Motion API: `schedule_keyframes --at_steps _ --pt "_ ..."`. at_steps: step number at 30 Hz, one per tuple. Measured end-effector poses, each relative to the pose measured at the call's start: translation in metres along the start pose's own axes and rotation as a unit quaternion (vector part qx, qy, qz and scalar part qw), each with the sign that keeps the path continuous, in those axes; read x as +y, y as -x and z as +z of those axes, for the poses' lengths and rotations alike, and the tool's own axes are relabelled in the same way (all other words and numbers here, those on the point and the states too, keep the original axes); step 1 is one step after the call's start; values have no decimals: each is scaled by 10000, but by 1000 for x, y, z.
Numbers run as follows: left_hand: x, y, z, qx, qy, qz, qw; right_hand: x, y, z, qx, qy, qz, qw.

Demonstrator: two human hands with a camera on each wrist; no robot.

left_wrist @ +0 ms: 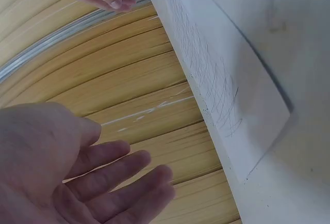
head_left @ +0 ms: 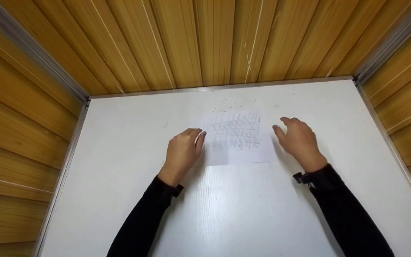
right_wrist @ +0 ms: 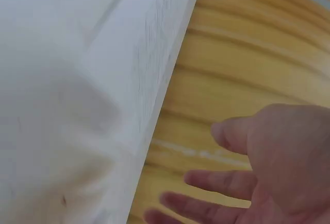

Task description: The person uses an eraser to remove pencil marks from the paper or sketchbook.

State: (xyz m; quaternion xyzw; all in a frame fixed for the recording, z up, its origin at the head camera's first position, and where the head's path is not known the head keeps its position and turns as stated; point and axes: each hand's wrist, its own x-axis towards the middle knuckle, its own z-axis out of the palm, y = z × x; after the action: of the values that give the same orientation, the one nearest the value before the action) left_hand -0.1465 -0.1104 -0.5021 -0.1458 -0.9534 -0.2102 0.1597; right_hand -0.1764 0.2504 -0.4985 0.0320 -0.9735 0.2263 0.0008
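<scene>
A white sheet of paper (head_left: 241,156) lies on the table, with pencil-like scribbled lines (head_left: 237,132) crisscrossing most of it. Near its left edge is my left hand (head_left: 183,151), fingers loosely bent and thumb apart from them; the left wrist view has that hand (left_wrist: 77,177) with nothing in its palm. Off the sheet's right side, my right hand (head_left: 298,141) hovers with its thumb spread from the fingers. In the right wrist view this hand (right_wrist: 278,167) is likewise holding nothing. One corner of the paper (left_wrist: 263,136) stands slightly off the tabletop in the left wrist view.
Dark crumbs (head_left: 227,107) are scattered on the white table (head_left: 127,117) just beyond the sheet. Wood-look panel walls (head_left: 212,43) rise behind the table and on both sides, with a metal strip (head_left: 212,88) along the back edge.
</scene>
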Motion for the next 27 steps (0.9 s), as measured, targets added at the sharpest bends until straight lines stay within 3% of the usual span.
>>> schedule_keyframes --at_steps 6,12,19,27 --pt "-27 -19 1 -516 311 -134 9981 36 -24 -18 -352 201 339 9986" --pt "-44 -16 20 -1118 304 61 9932 59 -30 -14 -722 323 548 9954" --pt "-51 -9 33 -1336 270 197 9905 67 -30 -3 -712 350 608 9950" --pt "-51 -10 32 -1729 67 219 9847 69 -31 7 -525 77 591 9968"
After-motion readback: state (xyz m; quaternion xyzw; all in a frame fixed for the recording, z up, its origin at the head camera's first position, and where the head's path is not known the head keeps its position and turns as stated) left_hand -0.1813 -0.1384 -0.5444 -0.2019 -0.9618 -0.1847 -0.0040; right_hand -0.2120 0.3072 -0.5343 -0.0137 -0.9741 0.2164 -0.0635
